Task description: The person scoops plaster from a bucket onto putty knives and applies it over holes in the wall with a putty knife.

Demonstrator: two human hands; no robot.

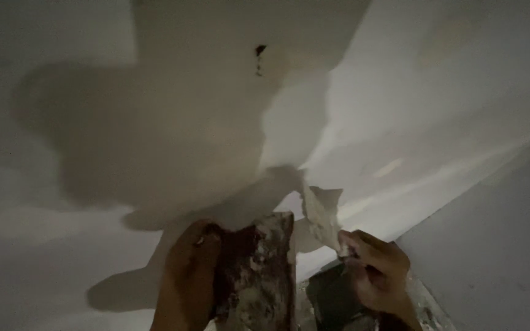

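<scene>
So I'm looking up at a white ceiling [154, 122], and the light is pretty dim, so everything's a bit murky. My left hand [188, 276] is at the bottom of the view, a little left of center, with its grip wrapped around the edge of a flat board [259, 270] that's caked in dried plaster, reddish-brown underneath with pale crusty patches all over. The board stands tilted up on end right beside that hand, touching it along its left side.

My right hand [378, 276] is lower right, fingers pressed together around the handle of a putty knife [323, 214]. The blade sticks up and to the left from that grip, smeared with whitish filler, and its tip sits close to the ceiling just above the board's top edge. I can't tell if the blade is actually touching the surface.

Up near the top middle there's a small dark hole [260, 52] in the ceiling, with a short dark streak below it, well apart from both hands. Big soft shadows of my arms and the board spread across the left half of the ceiling. On the right a grey wall [498, 245] meets the ceiling along a slanted line running down toward the bottom right corner. Something dark sits below, between the board and my right hand, too blurry to make out.
</scene>
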